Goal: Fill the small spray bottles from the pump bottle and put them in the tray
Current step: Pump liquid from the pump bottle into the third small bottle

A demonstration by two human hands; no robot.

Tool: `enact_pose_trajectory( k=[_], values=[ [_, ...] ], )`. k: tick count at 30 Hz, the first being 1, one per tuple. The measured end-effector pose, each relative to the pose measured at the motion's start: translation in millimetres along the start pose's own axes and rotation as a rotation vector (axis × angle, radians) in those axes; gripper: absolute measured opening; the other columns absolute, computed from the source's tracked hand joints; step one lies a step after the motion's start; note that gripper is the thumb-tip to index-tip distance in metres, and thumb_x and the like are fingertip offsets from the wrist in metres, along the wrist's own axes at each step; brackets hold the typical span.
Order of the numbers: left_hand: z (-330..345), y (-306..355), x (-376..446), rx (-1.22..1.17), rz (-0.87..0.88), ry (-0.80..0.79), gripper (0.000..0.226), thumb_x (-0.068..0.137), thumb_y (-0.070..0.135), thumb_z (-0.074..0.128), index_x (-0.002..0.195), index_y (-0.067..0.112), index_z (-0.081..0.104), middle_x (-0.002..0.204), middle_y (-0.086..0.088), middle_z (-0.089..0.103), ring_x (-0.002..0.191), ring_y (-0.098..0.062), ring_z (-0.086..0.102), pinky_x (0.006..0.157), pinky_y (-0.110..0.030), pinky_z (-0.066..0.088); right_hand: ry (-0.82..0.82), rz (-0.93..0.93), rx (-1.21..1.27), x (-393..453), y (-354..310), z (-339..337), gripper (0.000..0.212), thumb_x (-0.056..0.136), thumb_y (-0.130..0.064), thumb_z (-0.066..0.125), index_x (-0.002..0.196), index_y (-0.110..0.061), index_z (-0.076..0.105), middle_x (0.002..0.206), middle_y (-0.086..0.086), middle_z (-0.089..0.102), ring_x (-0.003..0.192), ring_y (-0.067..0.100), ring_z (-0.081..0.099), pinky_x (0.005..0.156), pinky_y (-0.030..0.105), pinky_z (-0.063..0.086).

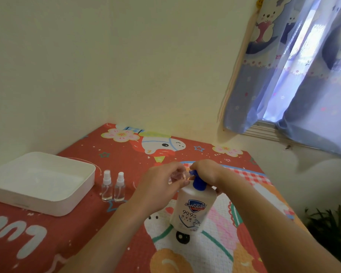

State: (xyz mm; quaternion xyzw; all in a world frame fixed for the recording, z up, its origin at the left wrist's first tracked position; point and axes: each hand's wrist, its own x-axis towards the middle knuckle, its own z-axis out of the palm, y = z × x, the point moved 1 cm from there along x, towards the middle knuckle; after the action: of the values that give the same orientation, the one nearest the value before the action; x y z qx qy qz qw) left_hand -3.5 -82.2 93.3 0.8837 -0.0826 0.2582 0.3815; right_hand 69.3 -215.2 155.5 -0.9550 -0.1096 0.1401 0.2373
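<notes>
A white pump bottle [193,209] with a blue pump head [198,183] stands on the patterned table cover. My left hand [159,186] grips a small clear spray bottle [177,175], tilted with its mouth at the pump's spout. My right hand [207,172] rests on top of the pump head, fingers curled over it. Two more small spray bottles with white caps stand upright to the left, one [107,186] beside the other [120,187]. A white tray [75,196] sits at the far left with nothing visible inside.
The red cartoon table cover [87,233] fills a corner bounded by cream walls at the back and left. A blue curtain [303,75] hangs over a window at the right. A green plant [331,223] shows beyond the table's right edge.
</notes>
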Motion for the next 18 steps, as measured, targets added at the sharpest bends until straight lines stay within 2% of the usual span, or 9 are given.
enact_pose_trajectory(
  k=[2, 4, 6, 9, 10, 12, 14, 16, 18],
  values=[
    [1.6, -1.5, 0.0, -0.017, -0.007, 0.005, 0.024, 0.085, 0.036, 0.071, 0.106, 0.031, 0.064, 0.093, 0.019, 0.067, 0.088, 0.006, 0.060, 0.071, -0.006, 0.040, -0.019, -0.062, -0.145, 0.0, 0.4, 2.4, 0.013, 0.100, -0.004, 0.038, 0.097, -0.014, 0.046, 0.129, 0.021, 0.057, 0.120, 0.036, 0.054, 0.097, 0.040, 0.046],
    [2.2, -0.8, -0.4, -0.014, -0.003, 0.003, 0.023, 0.085, 0.036, 0.071, 0.106, 0.031, 0.064, 0.094, 0.018, 0.067, 0.088, 0.005, 0.060, 0.071, -0.006, 0.041, -0.030, -0.086, -0.213, 1.2, 1.9, 1.0, 0.018, 0.099, -0.003, 0.038, 0.103, -0.008, 0.055, 0.128, 0.021, 0.058, 0.119, 0.036, 0.055, 0.096, 0.040, 0.046],
    [2.0, 0.1, -1.4, -0.019, -0.003, 0.002, 0.023, 0.085, 0.036, 0.070, 0.107, 0.031, 0.064, 0.094, 0.018, 0.067, 0.088, 0.005, 0.060, 0.070, -0.005, 0.040, -0.034, -0.037, -0.164, -4.8, -1.1, -0.2, 0.031, 0.100, -0.004, 0.036, 0.122, 0.001, 0.057, 0.129, 0.023, 0.056, 0.120, 0.037, 0.054, 0.095, 0.040, 0.046],
    [0.7, 2.0, -1.8, -0.029, -0.003, 0.009, 0.024, 0.085, 0.036, 0.070, 0.108, 0.032, 0.065, 0.097, 0.018, 0.067, 0.090, 0.006, 0.059, 0.073, -0.007, 0.042, -0.053, 0.034, -0.046, -9.0, -0.8, -3.1, 0.036, 0.102, -0.008, 0.033, 0.131, 0.003, 0.053, 0.132, 0.023, 0.054, 0.123, 0.037, 0.052, 0.096, 0.040, 0.045],
    [-0.2, 2.7, -1.4, -0.034, -0.001, 0.014, 0.024, 0.085, 0.036, 0.070, 0.108, 0.032, 0.065, 0.098, 0.018, 0.067, 0.091, 0.005, 0.059, 0.076, -0.012, 0.045, -0.053, 0.022, -0.040, -12.0, -1.7, -5.6, 0.036, 0.103, -0.013, 0.034, 0.130, 0.001, 0.054, 0.132, 0.022, 0.055, 0.122, 0.038, 0.053, 0.094, 0.040, 0.046],
    [-2.8, 5.3, -0.4, -0.043, 0.012, 0.025, 0.023, 0.085, 0.036, 0.070, 0.107, 0.032, 0.066, 0.100, 0.018, 0.067, 0.092, 0.005, 0.059, 0.077, -0.018, 0.048, -0.112, 0.051, 0.051, -15.2, -0.1, -11.5, 0.041, 0.100, -0.037, 0.036, 0.118, -0.010, 0.060, 0.125, 0.017, 0.061, 0.112, 0.038, 0.060, 0.086, 0.041, 0.051],
    [-5.3, 8.2, 1.4, -0.033, 0.035, 0.037, 0.022, 0.085, 0.037, 0.070, 0.106, 0.031, 0.066, 0.099, 0.017, 0.066, 0.092, 0.005, 0.058, 0.076, -0.018, 0.047, -0.189, 0.133, 0.156, -13.7, 2.6, -18.6, 0.057, 0.092, -0.059, 0.032, 0.107, -0.014, 0.063, 0.115, 0.013, 0.065, 0.102, 0.035, 0.065, 0.089, 0.047, 0.053],
    [-5.0, 9.9, 2.2, -0.027, 0.052, 0.044, 0.022, 0.085, 0.037, 0.070, 0.106, 0.030, 0.067, 0.099, 0.016, 0.066, 0.092, 0.004, 0.058, 0.076, -0.018, 0.046, -0.223, 0.148, 0.154, -11.6, 4.5, -22.2, 0.065, 0.089, -0.066, 0.030, 0.105, -0.013, 0.064, 0.112, 0.012, 0.065, 0.100, 0.033, 0.066, 0.090, 0.051, 0.053],
    [-4.3, 11.0, 1.6, -0.033, 0.051, 0.054, 0.023, 0.085, 0.036, 0.071, 0.106, 0.029, 0.067, 0.098, 0.014, 0.067, 0.091, 0.002, 0.059, 0.076, -0.020, 0.047, -0.217, 0.141, 0.155, -10.8, 4.9, -20.5, 0.061, 0.089, -0.065, 0.031, 0.103, -0.016, 0.063, 0.112, 0.012, 0.066, 0.101, 0.034, 0.066, 0.089, 0.051, 0.052]
  ],
)
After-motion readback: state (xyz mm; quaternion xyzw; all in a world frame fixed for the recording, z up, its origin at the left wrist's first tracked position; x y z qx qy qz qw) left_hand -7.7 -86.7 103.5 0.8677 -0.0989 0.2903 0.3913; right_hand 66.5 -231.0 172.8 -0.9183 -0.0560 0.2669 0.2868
